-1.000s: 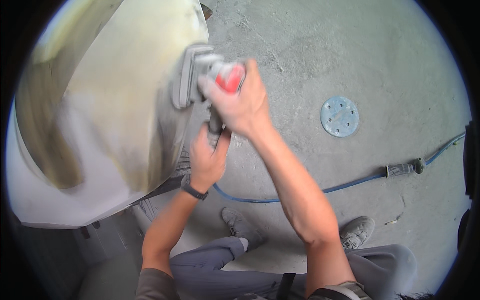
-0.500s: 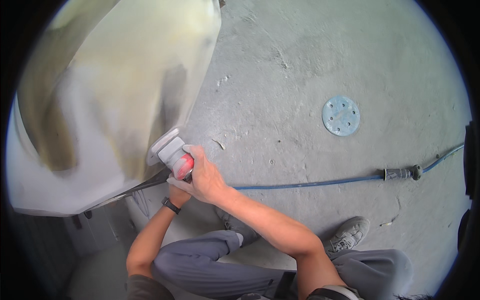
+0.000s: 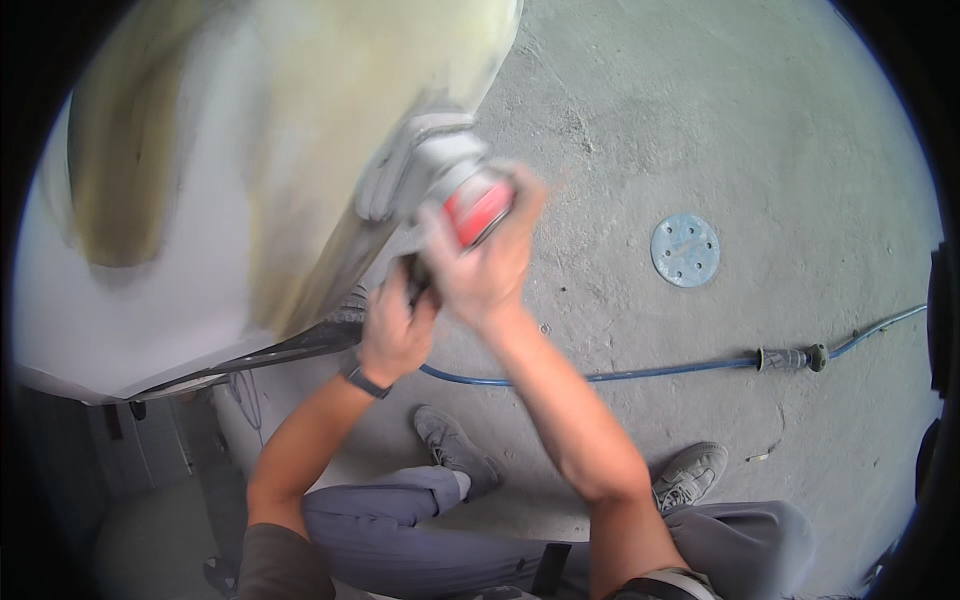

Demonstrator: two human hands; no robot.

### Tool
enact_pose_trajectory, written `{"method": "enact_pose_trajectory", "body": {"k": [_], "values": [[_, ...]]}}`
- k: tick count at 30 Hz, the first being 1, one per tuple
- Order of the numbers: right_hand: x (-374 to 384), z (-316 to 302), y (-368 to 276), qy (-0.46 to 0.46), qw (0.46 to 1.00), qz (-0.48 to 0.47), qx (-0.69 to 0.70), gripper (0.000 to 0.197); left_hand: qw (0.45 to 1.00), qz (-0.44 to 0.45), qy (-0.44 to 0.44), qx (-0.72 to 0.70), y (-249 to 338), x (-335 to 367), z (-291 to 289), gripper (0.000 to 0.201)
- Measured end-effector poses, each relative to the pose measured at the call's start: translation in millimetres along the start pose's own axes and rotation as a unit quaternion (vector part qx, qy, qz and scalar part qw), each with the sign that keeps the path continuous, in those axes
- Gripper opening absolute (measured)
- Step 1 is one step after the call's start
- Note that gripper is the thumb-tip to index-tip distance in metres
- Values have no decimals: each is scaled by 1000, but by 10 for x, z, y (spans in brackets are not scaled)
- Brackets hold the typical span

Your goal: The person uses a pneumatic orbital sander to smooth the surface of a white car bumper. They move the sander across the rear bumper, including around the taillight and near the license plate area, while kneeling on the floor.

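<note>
A power sander (image 3: pixel 480 207) with a red and grey body has its pad against the right edge of a large curved body panel (image 3: pixel 330 110); motion blurs both. My right hand (image 3: pixel 492 268) wraps around the red body, thumb on one side and fingers on the other. Just below, my left hand (image 3: pixel 395 325) grips the sander's dark rear part. The panel is white with yellowish and grey-brown patches. Where the pad meets it, blur hides the exact contact.
A round bluish disc with holes (image 3: pixel 686 250) lies on the grey concrete floor. A blue hose (image 3: pixel 640 375) runs right across the floor to a dark coupling (image 3: pixel 790 358). My shoes (image 3: pixel 690 475) are near the bottom. Thin wire (image 3: pixel 245 405) hangs below the panel.
Both hands and the sander have moved up and right along the panel's edge. The view has shifted somewhat, and the left hand now shows more fully on the rear part.
</note>
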State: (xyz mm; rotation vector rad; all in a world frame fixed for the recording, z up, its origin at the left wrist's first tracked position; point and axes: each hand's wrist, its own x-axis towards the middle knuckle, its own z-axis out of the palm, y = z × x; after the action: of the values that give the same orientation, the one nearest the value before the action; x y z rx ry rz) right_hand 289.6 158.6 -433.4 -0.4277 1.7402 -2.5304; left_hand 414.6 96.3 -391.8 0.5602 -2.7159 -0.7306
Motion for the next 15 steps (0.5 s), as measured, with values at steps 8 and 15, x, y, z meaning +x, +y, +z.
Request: {"method": "enact_pose_trajectory", "body": {"k": [8, 15], "values": [[-159, 103, 94, 15, 1000, -21, 2, 69, 998, -21, -45, 49, -153, -92, -126, 23], [306, -72, -4, 15, 977, 145, 157, 59, 998, 11, -26, 50, 106, 263, 76, 26]]}}
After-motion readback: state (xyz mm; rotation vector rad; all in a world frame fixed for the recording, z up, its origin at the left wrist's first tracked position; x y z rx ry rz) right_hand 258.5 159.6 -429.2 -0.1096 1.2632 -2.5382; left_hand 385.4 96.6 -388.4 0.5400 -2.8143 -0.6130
